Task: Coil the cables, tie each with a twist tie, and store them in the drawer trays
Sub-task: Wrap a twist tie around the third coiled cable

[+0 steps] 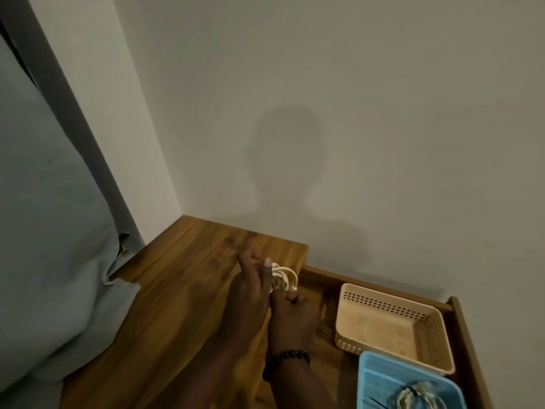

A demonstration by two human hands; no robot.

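**Two hands on one white coil**

We see the left hand [247,286] with fingers curled around a coiled white cable [283,278], thumb raised. Our right hand [290,312], beaded bracelet [284,361] at the wrist, pinches the coil's lower edge above the wooden table [182,278]. Beside it, an open drawer [469,343] holds a perforated beige tray [386,323] and a blue mesh tray [413,382] containing another bundled cable [413,394].

Half hidden behind the left hand [246,293]: white cable coil [284,277] (twist tie too small to tell). Cut off by the bottom edge: blue tray [383,376], its blurred contents, both forearms.
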